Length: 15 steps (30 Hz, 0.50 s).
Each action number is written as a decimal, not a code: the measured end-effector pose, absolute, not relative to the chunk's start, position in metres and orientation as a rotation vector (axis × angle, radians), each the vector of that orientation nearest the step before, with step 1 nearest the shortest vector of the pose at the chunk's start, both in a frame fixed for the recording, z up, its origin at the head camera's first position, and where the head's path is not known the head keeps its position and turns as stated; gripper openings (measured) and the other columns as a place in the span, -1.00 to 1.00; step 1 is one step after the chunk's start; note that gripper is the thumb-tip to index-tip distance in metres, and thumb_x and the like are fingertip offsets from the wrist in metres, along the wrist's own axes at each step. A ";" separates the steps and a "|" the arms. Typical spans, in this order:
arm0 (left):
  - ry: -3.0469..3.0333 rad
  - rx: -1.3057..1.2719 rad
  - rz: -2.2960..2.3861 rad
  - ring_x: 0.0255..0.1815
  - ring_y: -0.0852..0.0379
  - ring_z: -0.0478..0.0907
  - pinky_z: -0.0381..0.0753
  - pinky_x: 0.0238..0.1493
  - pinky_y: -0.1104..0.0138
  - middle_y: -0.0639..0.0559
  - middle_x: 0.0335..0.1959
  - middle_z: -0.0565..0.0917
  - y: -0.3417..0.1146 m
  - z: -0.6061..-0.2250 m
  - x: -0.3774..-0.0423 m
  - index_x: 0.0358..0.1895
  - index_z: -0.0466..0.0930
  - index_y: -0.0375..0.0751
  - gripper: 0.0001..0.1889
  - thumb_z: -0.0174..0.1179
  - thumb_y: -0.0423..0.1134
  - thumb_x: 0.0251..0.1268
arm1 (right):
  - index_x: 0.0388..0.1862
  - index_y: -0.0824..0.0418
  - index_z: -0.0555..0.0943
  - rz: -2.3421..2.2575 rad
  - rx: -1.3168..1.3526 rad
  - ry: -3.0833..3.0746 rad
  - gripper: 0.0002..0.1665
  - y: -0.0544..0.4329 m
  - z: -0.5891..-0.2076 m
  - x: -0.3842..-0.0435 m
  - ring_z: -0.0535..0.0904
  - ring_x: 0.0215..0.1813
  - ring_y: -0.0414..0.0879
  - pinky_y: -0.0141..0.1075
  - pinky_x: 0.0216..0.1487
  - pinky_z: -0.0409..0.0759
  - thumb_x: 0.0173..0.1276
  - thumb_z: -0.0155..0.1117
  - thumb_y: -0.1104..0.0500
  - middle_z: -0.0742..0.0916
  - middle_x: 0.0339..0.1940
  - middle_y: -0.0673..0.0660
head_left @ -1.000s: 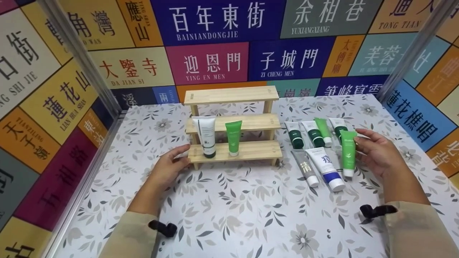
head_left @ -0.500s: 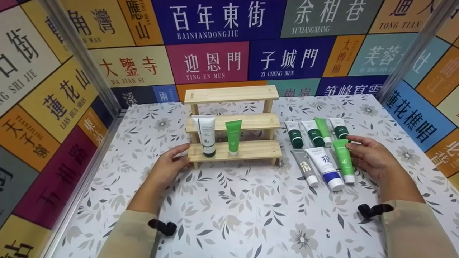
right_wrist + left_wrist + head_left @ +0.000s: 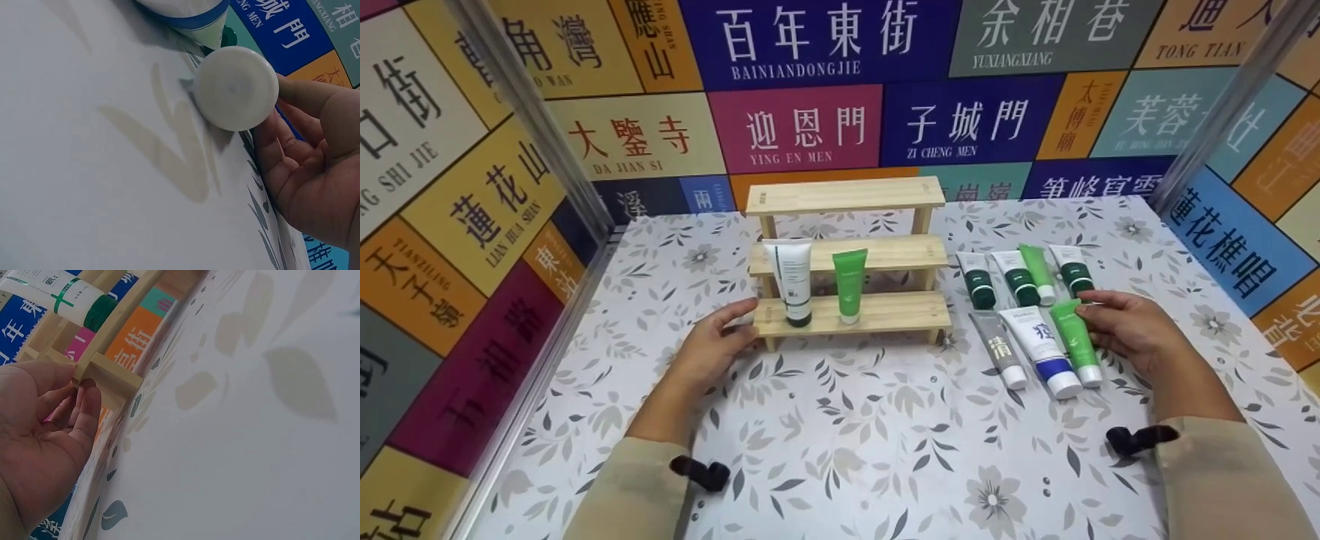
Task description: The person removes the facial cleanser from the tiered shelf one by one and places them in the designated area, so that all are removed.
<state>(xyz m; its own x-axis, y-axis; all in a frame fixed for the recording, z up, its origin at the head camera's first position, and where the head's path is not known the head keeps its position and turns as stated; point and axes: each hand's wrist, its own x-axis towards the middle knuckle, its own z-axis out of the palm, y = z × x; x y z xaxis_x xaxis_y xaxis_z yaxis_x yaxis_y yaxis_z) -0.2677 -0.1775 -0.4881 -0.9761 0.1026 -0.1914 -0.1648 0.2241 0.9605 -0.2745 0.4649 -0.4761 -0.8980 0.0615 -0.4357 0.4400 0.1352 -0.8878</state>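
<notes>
My left hand (image 3: 716, 341) pinches the left end of the lowest step of a three-step wooden display rack (image 3: 855, 319), as the left wrist view also shows. On that step stand a white tube (image 3: 793, 281) with a dark green cap and a green tube (image 3: 850, 285) with a white cap. At the right, my right hand (image 3: 1132, 330) holds another green tube (image 3: 1076, 337) by its upper part, thumb and fingers at its side. It slants beside a white-and-blue tube (image 3: 1041, 349); its white cap (image 3: 233, 87) faces the right wrist camera.
A grey tube (image 3: 997, 349) lies left of the white-and-blue one. Behind are several white-and-dark-green tubes (image 3: 976, 281) and a light green tube (image 3: 1036, 274). The table has a leaf-patterned cloth (image 3: 840, 450). Panels with street names (image 3: 795, 131) stand behind and at both sides.
My right hand has brought its green tube left and toward me, down beside the white-and-blue tube, tilting it. My left hand has stayed on the rack.
</notes>
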 end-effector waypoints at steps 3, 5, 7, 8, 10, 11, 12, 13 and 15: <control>2.275 -0.066 1.841 0.37 0.00 0.63 0.66 0.34 0.24 -0.09 0.55 0.53 -0.178 -0.488 -0.267 0.57 0.46 0.00 -0.45 0.23 -0.26 0.59 | 0.59 -0.03 0.42 -1.772 0.491 2.175 -0.16 0.464 -0.478 -0.275 0.75 -0.10 -0.31 -0.39 -0.02 0.76 0.41 0.54 -0.07 0.81 -0.14 -0.33; 2.270 -0.060 1.855 0.35 0.01 0.64 0.67 0.30 0.28 -0.13 0.54 0.53 -0.177 -0.488 -0.267 0.58 0.45 -0.03 -0.44 0.22 -0.28 0.59 | 0.60 -0.02 0.42 -1.748 0.493 2.197 -0.16 0.464 -0.479 -0.276 0.74 -0.12 -0.32 -0.40 -0.03 0.76 0.42 0.53 -0.08 0.80 -0.15 -0.34; 2.265 -0.045 1.870 0.35 0.02 0.63 0.68 0.26 0.33 -0.15 0.55 0.52 -0.177 -0.489 -0.266 0.59 0.44 -0.07 -0.44 0.21 -0.30 0.59 | 0.61 -0.02 0.42 -1.733 0.500 2.212 -0.16 0.463 -0.479 -0.276 0.73 -0.13 -0.32 -0.40 -0.03 0.76 0.43 0.53 -0.08 0.78 -0.16 -0.34; 2.260 -0.036 1.879 0.35 0.02 0.62 0.68 0.25 0.35 -0.16 0.55 0.50 -0.176 -0.488 -0.266 0.59 0.43 -0.09 -0.44 0.21 -0.31 0.59 | 0.61 -0.01 0.41 -1.731 0.503 2.216 -0.15 0.463 -0.479 -0.276 0.73 -0.13 -0.32 -0.40 -0.03 0.76 0.43 0.52 -0.07 0.78 -0.16 -0.34; 2.261 -0.025 1.886 0.37 0.01 0.62 0.69 0.23 0.37 -0.16 0.57 0.49 -0.176 -0.488 -0.266 0.59 0.43 -0.11 -0.44 0.20 -0.32 0.59 | 0.62 -0.01 0.41 -1.732 0.513 2.219 -0.15 0.463 -0.479 -0.276 0.74 -0.14 -0.32 -0.40 -0.03 0.76 0.44 0.52 -0.07 0.78 -0.17 -0.33; 2.261 -0.026 1.889 0.38 0.01 0.61 0.69 0.23 0.37 -0.15 0.57 0.49 -0.176 -0.488 -0.266 0.59 0.43 -0.11 -0.44 0.20 -0.32 0.59 | 0.61 -0.01 0.41 -1.733 0.519 2.221 -0.16 0.463 -0.479 -0.276 0.75 -0.14 -0.32 -0.40 -0.03 0.76 0.44 0.52 -0.07 0.79 -0.18 -0.32; 2.260 -0.023 1.890 0.39 0.00 0.61 0.69 0.24 0.36 -0.15 0.57 0.49 -0.176 -0.488 -0.266 0.59 0.43 -0.11 -0.44 0.20 -0.32 0.59 | 0.60 -0.01 0.41 -1.737 0.526 2.220 -0.17 0.464 -0.478 -0.275 0.75 -0.14 -0.31 -0.40 -0.04 0.77 0.44 0.52 -0.06 0.80 -0.18 -0.31; 2.264 -0.030 1.888 0.39 0.00 0.61 0.69 0.24 0.35 -0.15 0.57 0.49 -0.175 -0.488 -0.266 0.59 0.43 -0.10 -0.44 0.20 -0.32 0.59 | 0.60 -0.02 0.42 -1.739 0.531 2.219 -0.18 0.464 -0.478 -0.275 0.76 -0.15 -0.32 -0.40 -0.04 0.77 0.44 0.51 -0.06 0.81 -0.19 -0.31; 2.272 -0.042 1.876 0.39 0.00 0.62 0.70 0.25 0.34 -0.13 0.56 0.50 -0.175 -0.488 -0.267 0.58 0.45 -0.07 -0.44 0.21 -0.30 0.58 | 0.59 -0.03 0.43 -1.745 0.544 2.213 -0.20 0.464 -0.477 -0.274 0.76 -0.15 -0.31 -0.40 -0.05 0.77 0.44 0.52 -0.05 0.82 -0.20 -0.29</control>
